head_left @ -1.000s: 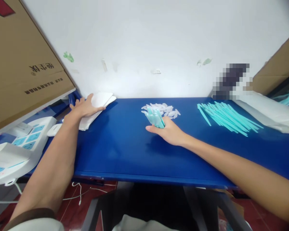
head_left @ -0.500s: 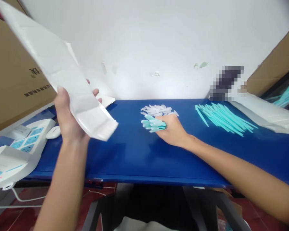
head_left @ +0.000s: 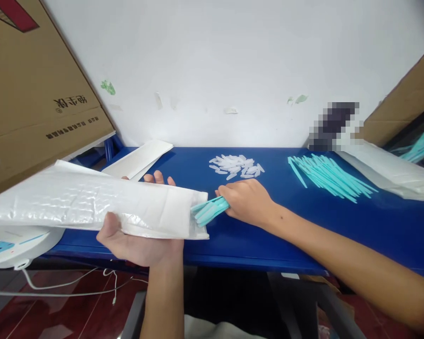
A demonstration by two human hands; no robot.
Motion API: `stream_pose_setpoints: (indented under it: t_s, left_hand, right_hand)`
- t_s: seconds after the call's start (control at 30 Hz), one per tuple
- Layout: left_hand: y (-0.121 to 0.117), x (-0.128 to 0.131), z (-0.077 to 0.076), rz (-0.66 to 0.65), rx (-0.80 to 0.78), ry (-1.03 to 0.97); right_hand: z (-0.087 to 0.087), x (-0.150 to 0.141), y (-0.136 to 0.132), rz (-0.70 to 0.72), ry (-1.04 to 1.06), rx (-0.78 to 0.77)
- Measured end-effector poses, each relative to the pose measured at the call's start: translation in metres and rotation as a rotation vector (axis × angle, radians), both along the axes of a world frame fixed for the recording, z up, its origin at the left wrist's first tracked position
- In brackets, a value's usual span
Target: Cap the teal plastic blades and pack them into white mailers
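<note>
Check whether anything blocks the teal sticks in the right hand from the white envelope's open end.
Nothing visible does: the teal sticks, held in the right hand, reach the open end of the white envelope in the left hand. The white pieces lie nearer the wall, off that line.

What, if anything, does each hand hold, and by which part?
The left hand holds a white envelope toward its open end, thumb in front; the right hand grips a bundle of teal strips by the part outside the envelope.

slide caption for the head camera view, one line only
Left hand supports a white padded mailer while the right hand holds a bunch of teal sticks at its open end.
</note>
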State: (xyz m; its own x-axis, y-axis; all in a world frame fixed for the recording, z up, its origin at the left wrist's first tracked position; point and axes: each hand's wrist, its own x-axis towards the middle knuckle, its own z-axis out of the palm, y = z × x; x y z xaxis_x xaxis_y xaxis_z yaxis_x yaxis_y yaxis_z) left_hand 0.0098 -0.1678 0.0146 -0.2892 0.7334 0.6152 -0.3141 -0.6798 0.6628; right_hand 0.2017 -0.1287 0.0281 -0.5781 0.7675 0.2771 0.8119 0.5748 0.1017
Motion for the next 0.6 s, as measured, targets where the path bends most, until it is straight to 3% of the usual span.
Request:
stream_pose_setpoints:
  t_s: [0.17,0.3,0.43,0.53,0.6]
  left_hand:
    - [-0.002,-0.001,-0.001,0.129,-0.054,0.093]
    - [-0.006,0.004,0.002,0.079,-0.068,-0.027]
    - [-0.011,0.019,0.0,0.095,-0.068,0.061]
    - [-0.014,0.031,-0.007,0.167,-0.108,-0.008]
    - [-0.018,0.036,-0.011,0.113,-0.227,-0.1]
  right_hand:
    - [0.002,0.0,0.003,0.022,-0.048,0.012]
    - [0.001,0.0,0.004,0.02,-0.074,-0.004]
    - [0.001,-0.002,0.002,-0.008,-0.007,-0.017]
    - [0.01,-0.001,0.0,-0.067,0.03,-0.02]
    - [0.025,0.002,0.001,-0.089,-0.023,-0.022]
